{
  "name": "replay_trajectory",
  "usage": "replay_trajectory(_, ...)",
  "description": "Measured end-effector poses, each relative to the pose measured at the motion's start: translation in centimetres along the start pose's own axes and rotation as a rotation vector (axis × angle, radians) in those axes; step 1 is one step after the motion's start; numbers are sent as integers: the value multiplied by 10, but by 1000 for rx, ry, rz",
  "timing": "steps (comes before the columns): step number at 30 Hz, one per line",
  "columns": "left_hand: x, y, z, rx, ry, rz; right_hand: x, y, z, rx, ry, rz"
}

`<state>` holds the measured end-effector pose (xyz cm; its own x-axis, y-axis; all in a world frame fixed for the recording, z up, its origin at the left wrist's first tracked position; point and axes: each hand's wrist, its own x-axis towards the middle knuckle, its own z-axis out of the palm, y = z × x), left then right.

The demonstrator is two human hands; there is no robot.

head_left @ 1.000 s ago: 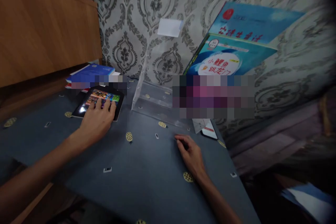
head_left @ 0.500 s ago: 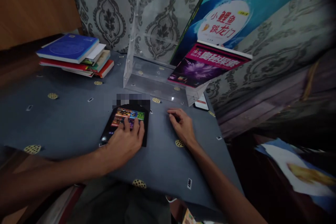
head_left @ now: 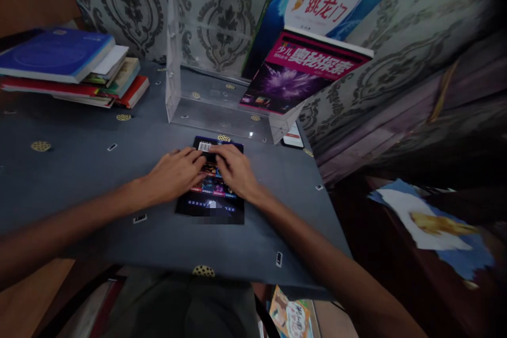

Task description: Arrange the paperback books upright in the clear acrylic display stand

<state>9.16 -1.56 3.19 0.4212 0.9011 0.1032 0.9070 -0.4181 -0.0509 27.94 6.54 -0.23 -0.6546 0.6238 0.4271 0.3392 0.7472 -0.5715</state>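
A black book (head_left: 214, 190) lies flat on the tabletop (head_left: 79, 166), just in front of the clear stand (head_left: 217, 119), its barcode end toward the stand. The left hand (head_left: 178, 171) rests over the book's left side, fingers close together and slightly bent; the right hand (head_left: 236, 171) curls over its right side. Whether either pinches the book, I cannot tell. A phone (head_left: 293, 138) lies beside the stand's right end, a pile of books (head_left: 55, 55) left of the stand. A purple book (head_left: 293, 74) leans in the stand.
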Motion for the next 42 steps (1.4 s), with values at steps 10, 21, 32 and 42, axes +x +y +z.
replay_trajectory(10, -1, -11, 20, -49, 87, -5, 24, 4, 23, -41, -187, -12)
replay_trajectory(21, 0, -13, 18, -62, 92, -15, -27, 48, -32, -172, -41, 107)
replay_trajectory(32, 43, -13, 26, -257, -7, 230, -32, 64, -35, -99, -102, 96)
replay_trajectory(42, 39, 5, 21, -344, -62, 501, -31, 58, -36, -152, -142, 113)
